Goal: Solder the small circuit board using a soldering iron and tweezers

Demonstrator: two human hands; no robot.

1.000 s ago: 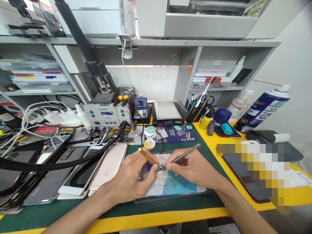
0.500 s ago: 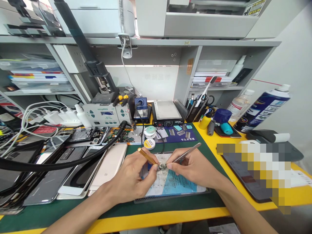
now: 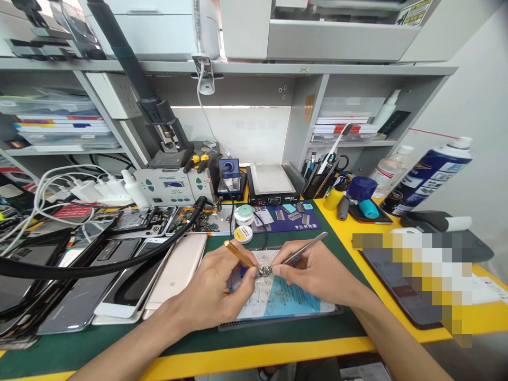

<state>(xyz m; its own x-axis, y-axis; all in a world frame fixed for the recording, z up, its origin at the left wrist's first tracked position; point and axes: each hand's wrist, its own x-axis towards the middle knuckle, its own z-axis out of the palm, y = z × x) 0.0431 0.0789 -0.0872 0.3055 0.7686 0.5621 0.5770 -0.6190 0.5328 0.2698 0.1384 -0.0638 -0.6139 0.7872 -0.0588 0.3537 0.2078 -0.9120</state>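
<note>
My left hand (image 3: 222, 286) is closed around a gold pen-shaped tool (image 3: 239, 253), its tip pointing down at a small circuit board (image 3: 264, 271). The thumb and fingertips of that hand are close to the board's left edge. Pinched in my right hand (image 3: 313, 267) are slim silver tweezers (image 3: 305, 247), slanting up to the right. Their tips reach the right side of the board and are partly hidden by the fingers. Beneath the board lies a stained white and blue work pad (image 3: 291, 301) on a green mat. Tiny details on the board are too small to make out.
Several phones (image 3: 174, 278) lie to the left, crossed by a thick black hose (image 3: 130, 267). Behind my hands stand round tins (image 3: 243, 234), a hot plate (image 3: 273, 182) and a hot-air station (image 3: 170, 185). A spray can (image 3: 428, 174) and a dark tablet (image 3: 400, 286) are at right.
</note>
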